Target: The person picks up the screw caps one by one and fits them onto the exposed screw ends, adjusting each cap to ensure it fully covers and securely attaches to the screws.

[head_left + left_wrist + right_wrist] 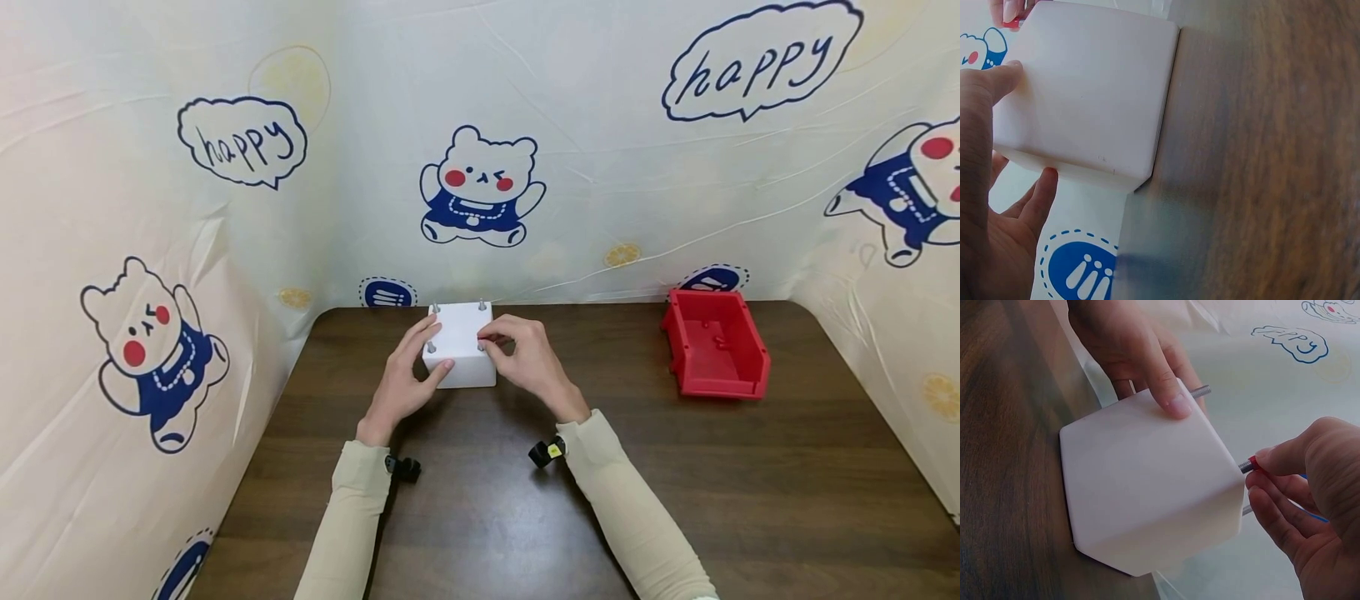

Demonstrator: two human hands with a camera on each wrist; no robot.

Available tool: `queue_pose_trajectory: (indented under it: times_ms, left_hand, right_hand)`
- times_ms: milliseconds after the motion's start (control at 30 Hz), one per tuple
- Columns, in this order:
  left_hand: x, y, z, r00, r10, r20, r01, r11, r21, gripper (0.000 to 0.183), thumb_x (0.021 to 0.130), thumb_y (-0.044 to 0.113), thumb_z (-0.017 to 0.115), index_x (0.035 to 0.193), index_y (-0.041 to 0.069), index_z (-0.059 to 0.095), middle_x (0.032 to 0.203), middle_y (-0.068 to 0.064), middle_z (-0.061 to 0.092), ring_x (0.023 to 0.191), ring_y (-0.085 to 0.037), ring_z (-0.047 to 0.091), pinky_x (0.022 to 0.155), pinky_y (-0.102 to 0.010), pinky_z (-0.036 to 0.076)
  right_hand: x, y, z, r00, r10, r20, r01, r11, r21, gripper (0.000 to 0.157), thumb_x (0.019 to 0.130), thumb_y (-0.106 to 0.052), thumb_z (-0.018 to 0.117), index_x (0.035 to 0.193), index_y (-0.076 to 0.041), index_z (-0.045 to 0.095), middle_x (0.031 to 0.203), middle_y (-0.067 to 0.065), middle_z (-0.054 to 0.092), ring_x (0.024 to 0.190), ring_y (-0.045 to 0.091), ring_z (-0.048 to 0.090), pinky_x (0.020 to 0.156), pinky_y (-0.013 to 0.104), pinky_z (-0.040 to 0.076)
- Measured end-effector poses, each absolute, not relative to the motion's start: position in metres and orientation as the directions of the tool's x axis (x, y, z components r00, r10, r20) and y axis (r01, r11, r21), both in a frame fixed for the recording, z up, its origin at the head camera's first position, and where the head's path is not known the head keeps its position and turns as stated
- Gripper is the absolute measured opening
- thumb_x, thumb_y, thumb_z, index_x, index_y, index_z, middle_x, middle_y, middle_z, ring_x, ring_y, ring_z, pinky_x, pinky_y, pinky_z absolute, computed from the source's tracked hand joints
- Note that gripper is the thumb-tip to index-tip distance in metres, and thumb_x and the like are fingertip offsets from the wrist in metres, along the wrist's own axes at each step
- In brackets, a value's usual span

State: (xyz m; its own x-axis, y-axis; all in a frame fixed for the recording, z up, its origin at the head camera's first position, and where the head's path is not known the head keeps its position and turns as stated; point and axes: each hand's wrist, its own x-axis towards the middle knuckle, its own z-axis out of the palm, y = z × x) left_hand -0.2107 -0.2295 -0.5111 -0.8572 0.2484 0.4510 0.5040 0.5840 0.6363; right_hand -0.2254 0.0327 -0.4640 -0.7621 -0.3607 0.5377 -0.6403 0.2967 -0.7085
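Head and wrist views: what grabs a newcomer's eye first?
Probably the red bin on the right of the table and the cartoon bear on the cloth behind. Next, the white block near the far edge: the left hand grips it, the right hand pinches a red piece at the end of a bolt.

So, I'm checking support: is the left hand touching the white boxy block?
Touching: the right wrist view shows the left hand with its thumb on the white block.
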Motion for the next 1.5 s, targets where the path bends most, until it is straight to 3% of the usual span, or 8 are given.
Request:
queue_pose_trajectory:
  times_ms: [433,667,900,1500]
  left_hand:
    - [-0.2111,-0.2306,-0.5133,-0.858,0.247,0.451,0.503,0.587,0.635,0.066,0.098,0.027,0.08,0.158,0.021,0.053,0.17,0.004,0.041,0.156,-0.023,0.041,0.125,-0.055,0.038]
    - [-0.2123,-0.2301,-0.5137,-0.852,0.246,0.462,0.51,0.587,0.628,0.066,0.098,0.027,0.08,0.158,0.021,0.053,0.17,0.001,0.042,0.155,-0.026,0.043,0.123,-0.058,0.039]
    - [-0.2131,-0.2303,-0.5145,-0.849,0.247,0.467,0.515,0.586,0.626,0.067,0.098,0.026,0.081,0.158,0.022,0.053,0.17,0.001,0.042,0.155,-0.026,0.042,0.123,-0.059,0.04]
    - [-0.212,-0.2296,-0.514,-0.853,0.247,0.46,0.51,0.584,0.632,0.067,0.098,0.026,0.081,0.158,0.02,0.053,0.17,0.001,0.042,0.155,-0.026,0.043,0.123,-0.059,0.039]
  right_hand:
    - [-0.2254,0.0318,-0.4657,-0.762,-0.361,0.538,-0.641,0.299,-0.707,0.013,0.094,0.001,0.079,0.107,0.0,0.081,0.103,0.009,0.078,0.088,0.019,0.074,0.081,0.042,0.066]
    - [-0.2249,0.0328,-0.4632,-0.763,-0.365,0.533,-0.641,0.322,-0.697,0.013,0.095,-0.002,0.079,0.107,-0.002,0.082,0.103,0.006,0.077,0.088,0.015,0.073,0.081,0.03,0.065]
    - [-0.2249,0.0328,-0.4637,-0.756,-0.365,0.543,-0.649,0.317,-0.691,0.012,0.095,-0.002,0.079,0.106,-0.002,0.082,0.102,0.006,0.077,0.087,0.016,0.073,0.08,0.034,0.065]
    - [-0.2243,0.0335,-0.4655,-0.751,-0.362,0.553,-0.657,0.328,-0.679,0.011,0.094,-0.001,0.079,0.105,-0.002,0.082,0.099,0.005,0.077,0.085,0.015,0.072,0.079,0.03,0.064]
